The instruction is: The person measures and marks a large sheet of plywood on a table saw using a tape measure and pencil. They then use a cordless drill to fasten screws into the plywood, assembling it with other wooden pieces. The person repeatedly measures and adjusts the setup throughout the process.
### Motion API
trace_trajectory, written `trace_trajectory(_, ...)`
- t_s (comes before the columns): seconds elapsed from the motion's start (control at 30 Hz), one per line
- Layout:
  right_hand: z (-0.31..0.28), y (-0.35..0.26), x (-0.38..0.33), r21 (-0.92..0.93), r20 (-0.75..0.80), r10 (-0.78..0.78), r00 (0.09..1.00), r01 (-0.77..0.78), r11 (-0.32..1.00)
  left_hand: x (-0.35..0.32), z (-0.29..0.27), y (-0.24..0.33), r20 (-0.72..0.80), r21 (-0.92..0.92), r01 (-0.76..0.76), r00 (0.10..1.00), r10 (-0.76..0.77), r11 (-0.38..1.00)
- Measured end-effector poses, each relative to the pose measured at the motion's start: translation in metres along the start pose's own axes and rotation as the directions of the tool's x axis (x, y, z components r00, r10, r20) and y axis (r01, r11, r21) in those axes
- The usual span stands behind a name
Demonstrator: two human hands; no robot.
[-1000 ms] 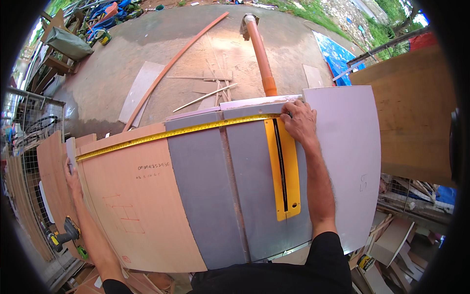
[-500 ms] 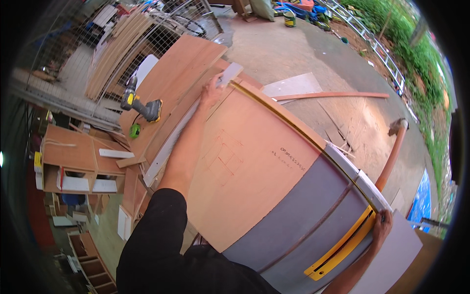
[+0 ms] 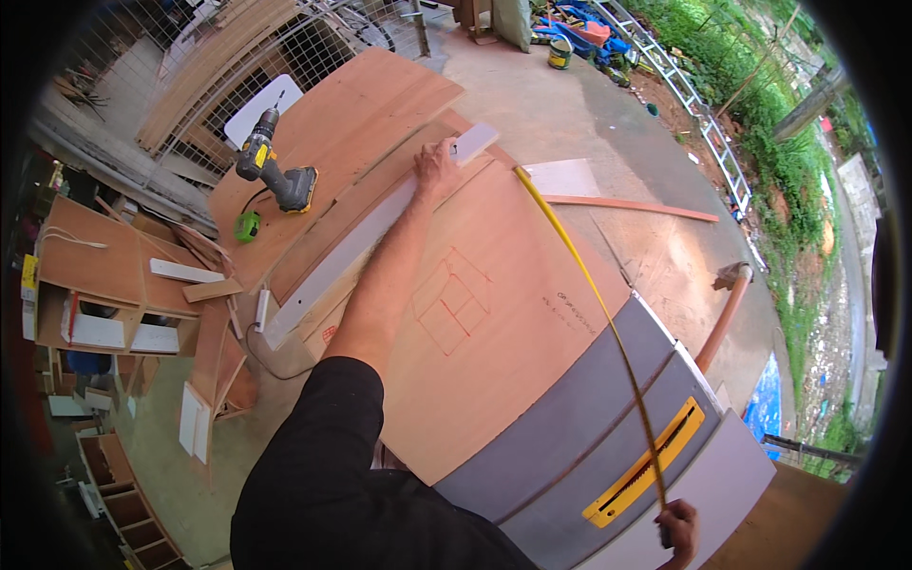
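My right hand, at the lower right, is closed around the dark case of a tape measure, mostly hidden by the fingers. Its long yellow blade stretches out over the bench to a free end near the far edge. Toward the far end my left hand has its fingers curled on a short pale board. Beneath my left arm lies a plywood panel with red pencil lines and dark handwriting. It meets a grey saw table with a yellow slotted insert plate.
A cordless drill and a green tape measure rest on a plywood sheet at the left. Wooden cabinets stand farther left. Beyond the saw are a reddish wood strip and a wooden-handled tool.
My right hand has come off the saw table's right edge and moved down and nearer. The tape blade has swung off the far edge and now crosses the table. The left hand stays on the board.
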State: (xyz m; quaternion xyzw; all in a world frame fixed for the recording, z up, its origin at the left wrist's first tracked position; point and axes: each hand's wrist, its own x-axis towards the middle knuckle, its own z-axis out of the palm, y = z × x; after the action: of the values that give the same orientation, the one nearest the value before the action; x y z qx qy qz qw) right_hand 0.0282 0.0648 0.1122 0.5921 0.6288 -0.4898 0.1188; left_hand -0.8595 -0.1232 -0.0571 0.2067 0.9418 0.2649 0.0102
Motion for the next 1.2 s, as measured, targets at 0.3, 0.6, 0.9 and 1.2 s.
trace_trajectory(0.3,0.104,0.01,-0.068,-0.02,0.164,0.14,0.977,-0.139,0.99,0.019,0.006,-0.013,0.035,-0.116,-0.03,0.999,0.034,0.993)
trace_trajectory(0.6,0.177,-0.008,-0.124,0.067,-0.053,0.028,0.998,-0.025,0.997,0.042,-0.014,-0.021,0.2,-0.135,-0.124,0.968,0.15,0.983)
trace_trajectory(0.9,0.301,-0.106,-0.15,0.129,-0.312,0.085,0.946,-0.046,0.991,0.047,-0.048,-0.034,0.303,-0.1,-0.249,0.915,0.268,0.963)
trace_trajectory(1.2,0.357,-0.203,-0.066,0.024,-0.481,-0.019,0.876,0.034,0.999,0.053,-0.047,-0.029,0.312,-0.03,-0.324,0.896,0.317,0.946)
